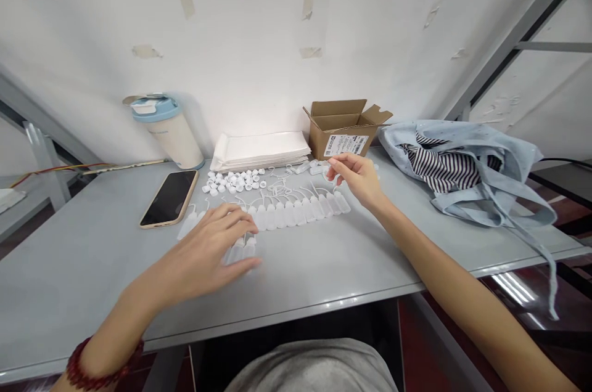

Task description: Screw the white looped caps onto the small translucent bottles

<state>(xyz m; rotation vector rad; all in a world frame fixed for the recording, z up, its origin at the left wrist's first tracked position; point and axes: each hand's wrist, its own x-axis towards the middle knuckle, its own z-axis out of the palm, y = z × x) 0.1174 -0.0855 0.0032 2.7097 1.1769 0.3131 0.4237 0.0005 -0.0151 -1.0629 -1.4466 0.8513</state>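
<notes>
Grey shirt (314, 370) below grey table (324, 269), white wall (250, 40) behind; left fingers (231, 219) spread, right fingers (341, 165) unclear

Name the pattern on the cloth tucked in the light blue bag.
Black and white stripes on the cloth; it shows best in the head view.

left hand (210, 251) spread, right hand (355, 175) curled

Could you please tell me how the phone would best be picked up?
I'd pinch the phone by its two long edges near the middle, coming from above with the left hand. It lies flat, screen up, so those edges suit opposed fingers; the tumbler beside its far end makes that end more awkward.
</notes>
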